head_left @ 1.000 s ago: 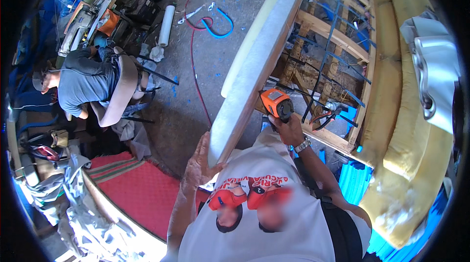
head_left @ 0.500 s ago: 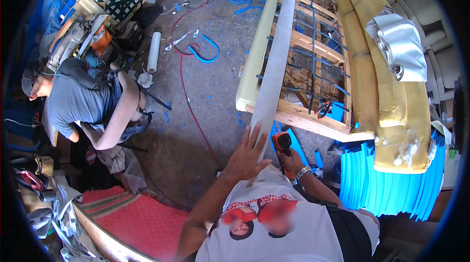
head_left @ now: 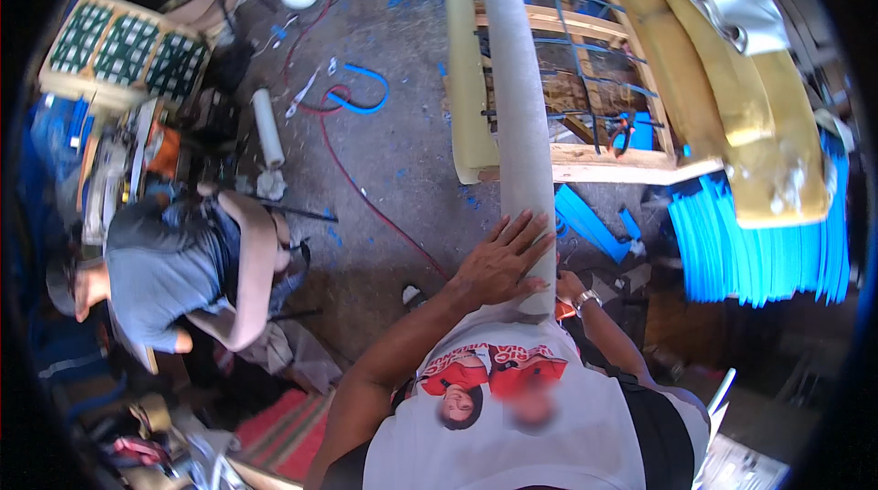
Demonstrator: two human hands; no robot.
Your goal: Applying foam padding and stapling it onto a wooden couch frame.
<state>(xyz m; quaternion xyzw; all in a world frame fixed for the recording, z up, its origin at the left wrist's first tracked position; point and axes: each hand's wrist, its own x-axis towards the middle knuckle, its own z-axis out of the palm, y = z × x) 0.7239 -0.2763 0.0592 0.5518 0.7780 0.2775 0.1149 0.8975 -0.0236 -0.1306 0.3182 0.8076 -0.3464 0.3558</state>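
Note:
A long roll-shaped padded piece in pale grey cover runs away from my body and lies over the near end of a wooden frame. My left hand rests palm down on its near part, fingers stretched and slightly spread. On the piece's right side, close to my shirt, my right hand is closed, a watch at its wrist. It grips an orange-and-black staple gun; only a bit of orange shows now, the rest being hidden behind the padded piece and the hand.
The wooden frame carries dark webbing, and pliers lie on it. Right of it are yellow foam cushions over stacked blue strips. A red hose crosses the floor. At left a co-worker sits bent over.
The view has swung, and the padded piece now points straighter ahead, its near part lifted beside my right hand. The staple gun, plainly seen before, has gone mostly behind it. My left hand stays on top.

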